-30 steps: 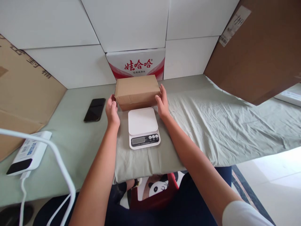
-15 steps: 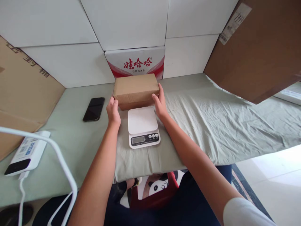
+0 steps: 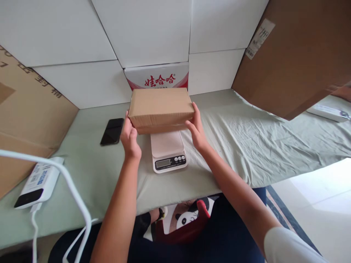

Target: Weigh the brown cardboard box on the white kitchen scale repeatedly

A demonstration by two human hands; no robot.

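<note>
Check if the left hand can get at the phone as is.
Probably not without letting go: the left hand holds the box with the right hand. Otherwise the way looks free; the phone lies just left of it.

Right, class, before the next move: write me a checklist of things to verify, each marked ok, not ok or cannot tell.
1. Left hand on the small brown carton's left end: ok.
2. Right hand on its right end: ok.
3. Black phone apart from the carton: ok, it lies to the carton's left.
4. White scale fully in view: not ok, the carton hides its far part.
5. Carton clear of the scale: cannot tell from this angle.
6. Reading on the display: cannot tell, no digits are legible.
</note>
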